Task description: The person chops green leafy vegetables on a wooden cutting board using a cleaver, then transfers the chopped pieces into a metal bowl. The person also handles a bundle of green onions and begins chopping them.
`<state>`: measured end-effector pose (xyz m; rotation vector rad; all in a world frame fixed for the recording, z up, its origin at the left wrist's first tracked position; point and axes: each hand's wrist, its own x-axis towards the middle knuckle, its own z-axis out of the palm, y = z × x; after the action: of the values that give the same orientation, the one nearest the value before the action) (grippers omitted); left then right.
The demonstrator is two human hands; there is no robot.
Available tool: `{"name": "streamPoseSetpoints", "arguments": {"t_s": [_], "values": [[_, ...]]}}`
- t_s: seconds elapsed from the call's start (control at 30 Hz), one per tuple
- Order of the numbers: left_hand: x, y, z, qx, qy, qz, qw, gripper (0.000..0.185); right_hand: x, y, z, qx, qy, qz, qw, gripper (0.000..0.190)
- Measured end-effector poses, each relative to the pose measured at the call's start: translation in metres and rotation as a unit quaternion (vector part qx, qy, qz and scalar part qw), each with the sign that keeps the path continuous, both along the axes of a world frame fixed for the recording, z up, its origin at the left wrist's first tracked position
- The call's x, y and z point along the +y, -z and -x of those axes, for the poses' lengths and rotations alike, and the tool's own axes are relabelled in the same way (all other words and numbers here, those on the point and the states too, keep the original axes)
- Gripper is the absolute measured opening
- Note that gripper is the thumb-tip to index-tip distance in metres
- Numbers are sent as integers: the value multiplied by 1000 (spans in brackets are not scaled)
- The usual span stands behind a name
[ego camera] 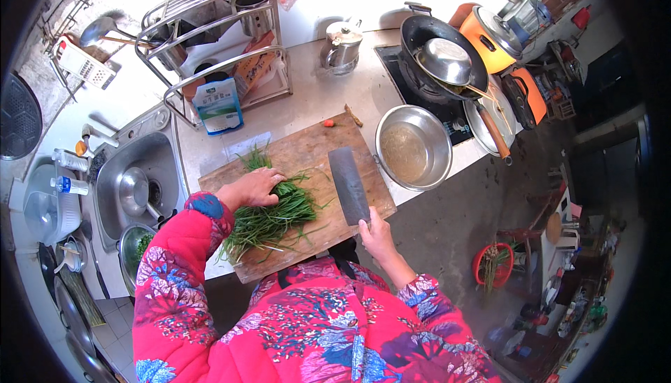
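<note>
A heap of long green chives lies across the left half of a wooden cutting board. On top of the heap rests my left hand, its fingers curled over the stalks. My right hand grips the handle of a dark cleaver, whose broad blade points away from me above the board's right side. Between the blade and the chives there is a gap. A small red piece of chili or carrot and a brown stub sit at the board's far edge.
A steel basin of cloudy water stands right of the board. Behind it, a wok holding an upturned metal bowl sits on the cooktop. A sink is at left, with a bowl of greens nearer. A metal rack stands behind.
</note>
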<state>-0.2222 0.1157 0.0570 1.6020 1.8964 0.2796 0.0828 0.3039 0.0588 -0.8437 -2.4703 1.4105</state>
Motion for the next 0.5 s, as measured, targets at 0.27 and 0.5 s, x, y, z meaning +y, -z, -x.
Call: {"name": "streamPoseSetpoints", "arguments": {"t_s": [0.27,0.5], "values": [[-26,-2,-88,194,-146,8,970,138,-10,1,0,-7,3,12,1000,26],[-7,13,-162,259,-288,32,921,141,-8,8,0,-54,7,26,998,28]]}}
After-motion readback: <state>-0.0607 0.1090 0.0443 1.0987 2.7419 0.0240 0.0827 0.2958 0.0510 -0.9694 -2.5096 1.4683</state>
